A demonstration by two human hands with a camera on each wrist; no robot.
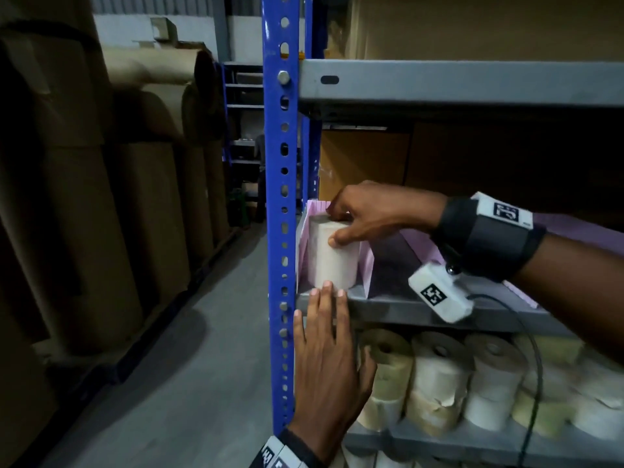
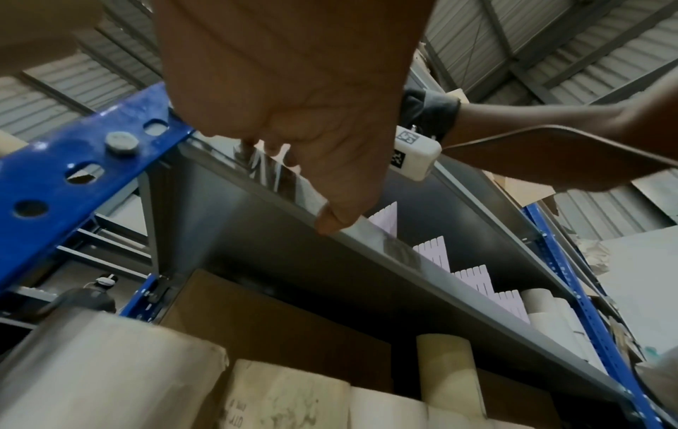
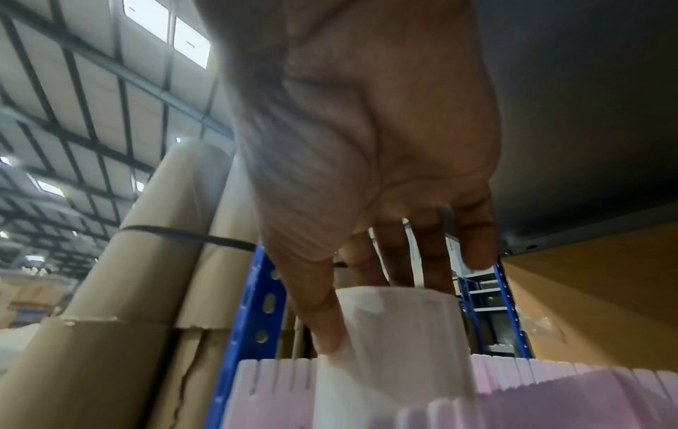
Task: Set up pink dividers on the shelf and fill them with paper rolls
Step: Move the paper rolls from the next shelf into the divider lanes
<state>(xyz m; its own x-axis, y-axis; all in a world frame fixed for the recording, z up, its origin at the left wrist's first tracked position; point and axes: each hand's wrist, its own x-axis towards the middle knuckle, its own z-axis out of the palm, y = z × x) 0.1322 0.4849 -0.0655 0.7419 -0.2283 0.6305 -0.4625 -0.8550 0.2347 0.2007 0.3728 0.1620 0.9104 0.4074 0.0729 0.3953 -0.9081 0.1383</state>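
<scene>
A white paper roll [image 1: 332,261] stands upright in the leftmost compartment of the pink dividers [image 1: 366,265] on the grey shelf [image 1: 405,309]. My right hand [image 1: 334,226] grips the roll's top, thumb on its front and fingers curled over the upper rim. The right wrist view shows the same hold: right hand [image 3: 381,310], roll [image 3: 400,333], slotted pink divider [image 3: 550,386] in front. My left hand [image 1: 329,293] is flat with straight fingers, whose tips reach over the shelf's front lip to the foot of the roll. In the left wrist view, the left hand [image 2: 293,185] lies along the lip, with more pink dividers [image 2: 433,255] beyond.
A blue perforated upright [image 1: 282,197] stands just left of the compartment. Several paper rolls [image 1: 439,376] fill the shelf below. Tall brown wrapped rolls [image 1: 135,197] line the aisle on the left. A brown board [image 1: 364,160] closes the back of the shelf. A cable hangs from my right wrist.
</scene>
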